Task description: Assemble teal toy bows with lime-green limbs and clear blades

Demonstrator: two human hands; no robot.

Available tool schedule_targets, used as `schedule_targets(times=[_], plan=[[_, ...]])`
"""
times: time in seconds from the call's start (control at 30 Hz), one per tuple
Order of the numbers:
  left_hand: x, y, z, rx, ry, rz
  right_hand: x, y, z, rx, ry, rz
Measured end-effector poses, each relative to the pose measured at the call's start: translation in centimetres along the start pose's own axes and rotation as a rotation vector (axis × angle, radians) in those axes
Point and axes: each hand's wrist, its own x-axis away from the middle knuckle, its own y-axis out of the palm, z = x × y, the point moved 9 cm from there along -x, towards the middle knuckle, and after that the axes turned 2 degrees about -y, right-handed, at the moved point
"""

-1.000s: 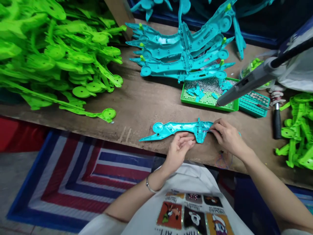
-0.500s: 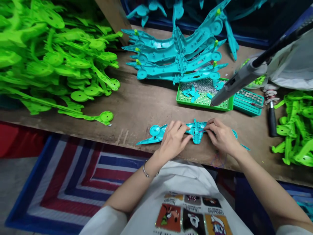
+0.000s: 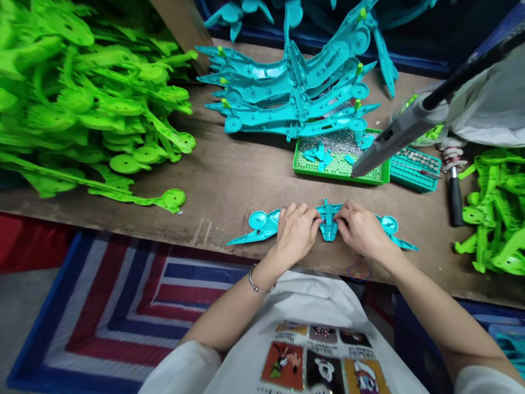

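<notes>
A teal plastic wing-shaped part (image 3: 328, 221) lies on the bench in front of me, its ribbed middle facing up and a round disc on each wing. My left hand (image 3: 296, 230) rests over the left wing, with thumb and fingertips closed on the edge of the middle section. My right hand (image 3: 361, 229) pinches at the right side of that middle section, where thin wires run; its fingers hide most of them. A loop of thin red and blue wires (image 3: 360, 271) hangs by the bench edge below my right hand.
Assembled teal wing parts (image 3: 262, 120) are stacked at the back. Before them stand a green tray (image 3: 340, 172) of small metal pieces and a teal box (image 3: 414, 178). A grey tool (image 3: 381, 137) hangs overhead. Green parts pile left (image 3: 82, 109) and right (image 3: 496, 213), near a black-handled hammer (image 3: 455, 202).
My right hand has moved left, its fingertips closer to the middle section, uncovering more of the right wing. My left fingertips have drawn together at the section's left edge.
</notes>
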Motion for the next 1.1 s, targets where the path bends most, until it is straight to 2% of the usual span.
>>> schedule_targets(times=[0.2, 0.37, 0.53, 0.67, 0.83, 1.0, 1.1], plan=[[-0.2, 0.3, 0.4, -0.004, -0.006, -0.049, -0.3, -0.3, 0.1, -0.126, 0.021, 0.027], [0.0, 0.1, 0.7, -0.023, 0.021, -0.093, -0.4, -0.3, 0.8, -0.175, 0.112, 0.08], [0.0, 0.3, 0.2, 0.003, 0.037, -0.128, -0.2, -0.6, 0.4, -0.197, 0.036, 0.072], [-0.1, 0.1, -0.4, 0.061, 0.015, -0.1, 0.5, -1.4, 1.0, -0.202, 0.037, 0.132], [0.3, -0.4, -0.8, 0.152, 0.025, -0.062, 0.5, -0.6, 0.6, -0.231, 0.101, 0.119], [0.6, -1.5, -1.9, 0.31, 0.079, -0.017, 0.6, -0.2, 0.3, -0.308, 0.083, 0.098], [0.9, -1.9, -2.2, 0.337, 0.164, -0.007, 1.0, -1.4, 1.8, -0.317, 0.085, 0.175]])
